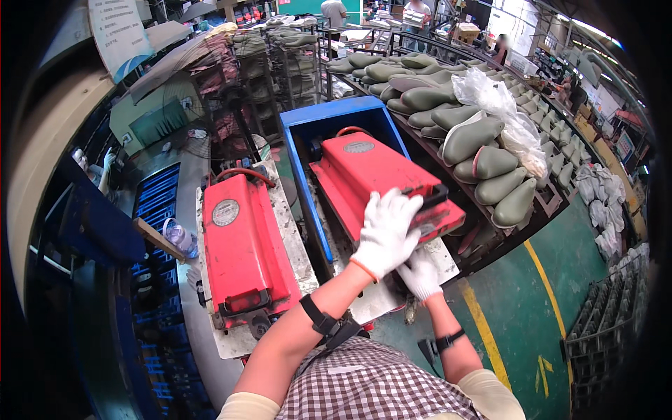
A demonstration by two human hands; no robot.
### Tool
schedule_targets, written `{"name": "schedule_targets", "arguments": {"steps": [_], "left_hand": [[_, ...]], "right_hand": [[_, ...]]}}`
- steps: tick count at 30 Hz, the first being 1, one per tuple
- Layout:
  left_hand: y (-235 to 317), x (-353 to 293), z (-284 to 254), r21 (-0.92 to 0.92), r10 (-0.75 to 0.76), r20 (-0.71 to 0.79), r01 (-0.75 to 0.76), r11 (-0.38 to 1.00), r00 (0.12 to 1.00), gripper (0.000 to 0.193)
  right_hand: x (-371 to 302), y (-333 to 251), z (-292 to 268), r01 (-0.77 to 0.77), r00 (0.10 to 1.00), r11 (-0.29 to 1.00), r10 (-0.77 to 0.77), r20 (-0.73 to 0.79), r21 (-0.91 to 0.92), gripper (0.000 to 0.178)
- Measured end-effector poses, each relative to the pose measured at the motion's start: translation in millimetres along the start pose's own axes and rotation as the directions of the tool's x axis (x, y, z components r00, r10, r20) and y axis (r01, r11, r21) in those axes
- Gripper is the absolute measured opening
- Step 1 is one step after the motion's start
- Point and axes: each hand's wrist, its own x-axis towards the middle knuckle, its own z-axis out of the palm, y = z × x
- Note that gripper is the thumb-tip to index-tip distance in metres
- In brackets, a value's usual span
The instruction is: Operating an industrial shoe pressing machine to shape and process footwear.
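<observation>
Both my hands wear white knitted gloves and are at the front end of a red machine cover, which has a round dial-like plate on top and a black handle. My left hand lies on the cover's front corner beside the handle, fingers stretched out. Lower and to its right, my right hand is at the cover's front underside; its fingers are hidden behind the left hand and the cover's edge. This cover sits partly within a blue open-fronted housing. Left of it, a similar red cover rests on a pale metal plate.
Grey-green shoe-shaped pieces and clear plastic wrapping fill a rack on the right. A plastic bottle stands at the left. Yellow lines mark the green floor. A dark rack stands far right. Other people are in the background.
</observation>
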Motion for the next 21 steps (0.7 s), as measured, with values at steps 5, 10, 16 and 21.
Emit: {"name": "schedule_targets", "arguments": {"steps": [5,10,16,21], "left_hand": [[-2,64,-35,0.016,0.05,-0.108,-0.048,0.999,0.993,0.064],[-19,85,-74,0.126,0.082,-0.191,-0.059,0.99,0.978,0.062],[-5,63,-78,0.202,0.022,-0.17,0.012,0.979,0.985,0.053],[-10,36,-88,0.269,-0.035,0.015,0.029,0.963,0.999,0.051]], "right_hand": [[87,26,67,-0.144,0.989,0.99,0.144,0.013,-0.002,0.094],[110,-26,78,-0.105,0.973,0.959,0.154,0.172,-0.264,0.109],[123,-18,87,-0.231,0.946,0.963,0.255,0.199,-0.136,0.103],[127,-17,82,-0.289,0.93,0.957,0.284,0.231,-0.012,0.1]]}}
